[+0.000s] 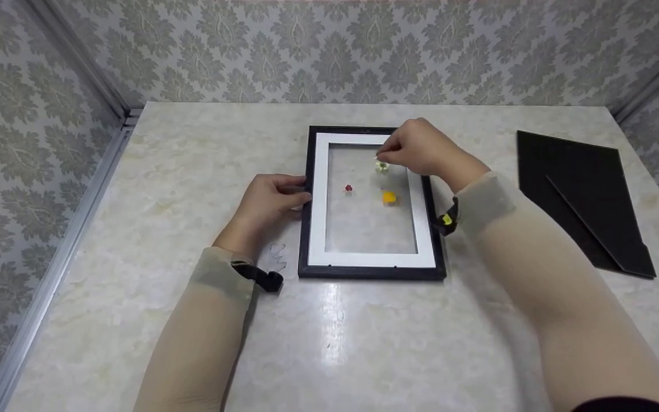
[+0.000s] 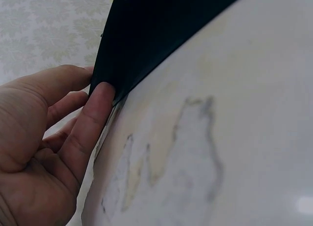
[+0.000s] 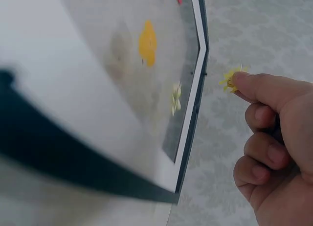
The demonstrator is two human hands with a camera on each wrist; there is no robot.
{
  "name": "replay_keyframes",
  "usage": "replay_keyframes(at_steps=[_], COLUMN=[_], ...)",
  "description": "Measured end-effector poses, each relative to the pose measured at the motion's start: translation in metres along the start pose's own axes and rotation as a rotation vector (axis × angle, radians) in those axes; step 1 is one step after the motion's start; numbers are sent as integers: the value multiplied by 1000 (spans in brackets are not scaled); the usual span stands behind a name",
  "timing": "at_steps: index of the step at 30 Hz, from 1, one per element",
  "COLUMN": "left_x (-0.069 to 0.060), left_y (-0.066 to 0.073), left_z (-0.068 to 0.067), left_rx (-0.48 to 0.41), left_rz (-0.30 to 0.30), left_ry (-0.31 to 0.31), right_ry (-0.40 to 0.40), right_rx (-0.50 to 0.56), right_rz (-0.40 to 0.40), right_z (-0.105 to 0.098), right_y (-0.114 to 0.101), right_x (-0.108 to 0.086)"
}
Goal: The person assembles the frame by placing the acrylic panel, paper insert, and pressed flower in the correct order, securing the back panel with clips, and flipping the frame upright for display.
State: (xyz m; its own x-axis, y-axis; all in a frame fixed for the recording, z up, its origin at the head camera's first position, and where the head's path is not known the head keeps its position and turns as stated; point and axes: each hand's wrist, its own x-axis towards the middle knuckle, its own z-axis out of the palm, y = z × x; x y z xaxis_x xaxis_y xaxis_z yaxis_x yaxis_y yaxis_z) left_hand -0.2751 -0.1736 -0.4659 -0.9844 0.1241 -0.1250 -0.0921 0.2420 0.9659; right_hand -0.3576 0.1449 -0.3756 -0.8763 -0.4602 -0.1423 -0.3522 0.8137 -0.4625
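Note:
A black picture frame [image 1: 372,273] with a white mat lies on the table, a transparent pane within the mat. My left hand [image 1: 272,200] holds the frame's left side, its thumb and fingertips against the black edge [image 2: 146,35]. Over the upper right of the pane, my right hand [image 1: 418,150] pinches a small yellow flower [image 3: 229,81] between thumb and finger. Below those fingertips a pale flower [image 1: 382,167] lies on the pane. A red flower [image 1: 348,187] sits left of centre, and a yellow-orange flower [image 1: 389,197] lies right of centre.
Black backing board [image 1: 584,194], with a stand piece on it, lies on the table right of the frame. Patterned walls [image 1: 335,51] close off the back and sides. A dark wavy mark [image 1: 278,257] shows on the table near my left wrist.

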Motion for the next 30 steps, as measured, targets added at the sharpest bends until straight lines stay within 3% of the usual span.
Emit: replay_keyframes(at_steps=[9,15,19,25,30], left_x=[1,1,1,1,1], left_y=[-3,-4,-4,-3,-2], left_z=[8,8,6,3,-1], left_rx=[-5,7,12,21,16], left_rz=[-7,4,7,15,25], left_ry=[-9,0,-6,1,5], right_ry=[-78,-68,-71,-82,-18], right_rx=[-62,-118,-134,-105,-25], right_rz=[-20,-64,-44,-25,-27], right_z=[19,29,35,37,33], right_y=[-18,-19,-19,-19,-10], right_x=[23,33,35,33,27])
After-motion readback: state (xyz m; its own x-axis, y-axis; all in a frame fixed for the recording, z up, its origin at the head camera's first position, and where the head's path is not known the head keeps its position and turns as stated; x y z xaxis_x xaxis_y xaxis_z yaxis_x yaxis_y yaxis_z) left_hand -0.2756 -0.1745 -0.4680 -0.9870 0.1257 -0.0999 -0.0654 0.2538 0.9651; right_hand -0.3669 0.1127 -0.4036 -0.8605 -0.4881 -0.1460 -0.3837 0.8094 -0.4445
